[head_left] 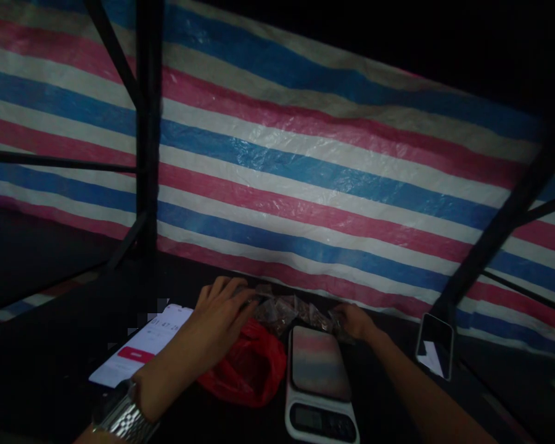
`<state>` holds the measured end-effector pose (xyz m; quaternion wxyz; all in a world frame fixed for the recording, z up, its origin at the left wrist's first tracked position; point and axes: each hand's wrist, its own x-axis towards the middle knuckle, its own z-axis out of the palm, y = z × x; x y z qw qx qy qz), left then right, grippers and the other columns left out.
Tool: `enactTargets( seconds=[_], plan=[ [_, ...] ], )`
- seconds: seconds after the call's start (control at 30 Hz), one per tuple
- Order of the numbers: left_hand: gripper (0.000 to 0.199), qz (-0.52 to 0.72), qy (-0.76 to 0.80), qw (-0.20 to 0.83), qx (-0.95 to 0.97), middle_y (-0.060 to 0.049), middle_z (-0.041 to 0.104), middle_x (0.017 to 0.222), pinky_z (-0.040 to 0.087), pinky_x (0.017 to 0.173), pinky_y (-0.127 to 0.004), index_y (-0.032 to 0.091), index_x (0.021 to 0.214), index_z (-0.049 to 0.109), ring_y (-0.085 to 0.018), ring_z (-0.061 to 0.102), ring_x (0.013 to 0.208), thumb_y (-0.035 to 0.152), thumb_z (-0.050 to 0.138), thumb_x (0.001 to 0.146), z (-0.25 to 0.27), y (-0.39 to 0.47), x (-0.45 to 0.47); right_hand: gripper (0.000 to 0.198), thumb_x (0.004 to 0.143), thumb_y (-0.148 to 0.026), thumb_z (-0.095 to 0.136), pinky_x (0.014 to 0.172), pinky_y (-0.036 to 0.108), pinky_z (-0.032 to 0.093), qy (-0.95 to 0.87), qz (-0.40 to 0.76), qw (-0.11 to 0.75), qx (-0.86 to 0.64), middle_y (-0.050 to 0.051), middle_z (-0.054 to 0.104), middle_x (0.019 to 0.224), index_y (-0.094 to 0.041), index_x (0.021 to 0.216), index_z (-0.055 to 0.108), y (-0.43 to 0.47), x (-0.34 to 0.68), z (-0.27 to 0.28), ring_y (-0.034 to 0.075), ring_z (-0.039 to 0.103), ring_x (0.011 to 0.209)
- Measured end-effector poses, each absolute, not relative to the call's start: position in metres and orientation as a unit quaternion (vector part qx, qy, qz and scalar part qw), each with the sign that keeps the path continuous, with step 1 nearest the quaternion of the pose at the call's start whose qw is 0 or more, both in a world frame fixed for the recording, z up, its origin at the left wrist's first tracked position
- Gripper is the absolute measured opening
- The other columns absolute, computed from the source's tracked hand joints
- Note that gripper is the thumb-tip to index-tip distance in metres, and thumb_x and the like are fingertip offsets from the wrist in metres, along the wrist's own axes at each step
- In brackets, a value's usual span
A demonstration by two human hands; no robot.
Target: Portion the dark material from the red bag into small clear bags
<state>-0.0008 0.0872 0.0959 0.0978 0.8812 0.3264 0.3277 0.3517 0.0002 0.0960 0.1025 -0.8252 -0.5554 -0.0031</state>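
Note:
My left hand [224,308] reaches over the back of a red plastic bag [247,367], fingers stretched and somewhat apart, with nothing visible in them. Its fingertips are beside a row of small clear plastic packets [282,310] with dark brownish contents. At the right end of that row, my right hand [355,322] has its fingers curled on a packet; the fingertips are dim and partly hidden. Between my forearms, in front of the packets, lies a white kitchen scale [321,370], its platform bare and its display dark. The red bag's mouth gapes toward me.
Left of my forearm a phone [141,351] with a lit timer screen lies on the dark table. Another phone [435,346] leans against a slanted black post [490,246] at right. A striped plastic sheet [305,172] hangs behind. A black upright [147,135] stands at left.

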Motion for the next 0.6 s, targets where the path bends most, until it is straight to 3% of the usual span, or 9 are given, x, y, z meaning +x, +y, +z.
enactTargets(
  seconds=[0.13,0.23,0.33,0.43,0.6],
  plan=[
    [0.038,0.379,0.304,0.163,0.859,-0.006,0.075,0.123,0.05,0.104,-0.048,0.028,0.117,0.076,-0.028,0.065,0.116,0.037,0.041,0.107,0.096,0.089,0.014,0.027,0.101,-0.037,0.07,0.095,0.044,0.06,-0.503,0.002,0.176,-0.846,0.01,0.072,0.126,-0.021,0.123,0.071,-0.009,0.358,0.1,0.027,0.072,0.112],
    [0.04,0.42,0.295,0.26,0.818,-0.003,0.078,0.11,0.055,0.091,-0.033,0.027,0.112,0.075,-0.021,0.071,0.101,0.044,0.04,0.107,0.098,0.08,0.019,0.027,0.104,-0.035,0.056,0.098,0.045,0.055,-0.454,-0.046,0.287,-0.842,0.018,0.08,0.108,-0.019,0.107,0.078,-0.023,0.345,0.117,0.034,0.075,0.11],
    [0.034,0.431,0.275,0.412,0.754,-0.001,0.079,0.094,0.055,0.076,-0.028,0.026,0.096,0.077,-0.02,0.072,0.086,0.05,0.052,0.099,0.103,0.061,0.025,0.046,0.105,-0.045,0.044,0.098,0.045,0.056,-0.452,-0.045,0.409,-0.791,0.019,0.079,0.121,-0.015,0.126,0.072,-0.028,0.307,0.128,0.033,0.076,0.113],
    [0.029,0.402,0.257,0.498,0.724,0.0,0.077,0.084,0.053,0.069,-0.027,0.026,0.095,0.075,-0.019,0.071,0.078,0.051,0.061,0.094,0.104,0.044,0.035,0.041,0.096,-0.05,0.057,0.087,0.036,0.061,-0.501,0.031,0.475,-0.723,0.011,0.083,0.111,-0.019,0.113,0.078,-0.018,0.248,0.127,0.027,0.08,0.1],
    [0.023,0.455,0.29,0.516,0.666,0.002,0.07,0.078,0.053,0.068,-0.027,0.025,0.091,0.067,-0.018,0.069,0.074,0.049,0.067,0.09,0.085,0.048,0.037,0.018,0.078,-0.033,0.071,0.073,0.031,0.059,-0.516,0.278,0.564,-0.582,0.006,0.084,0.087,-0.021,0.086,0.082,-0.001,0.167,0.115,0.024,0.079,0.083]
  ],
)
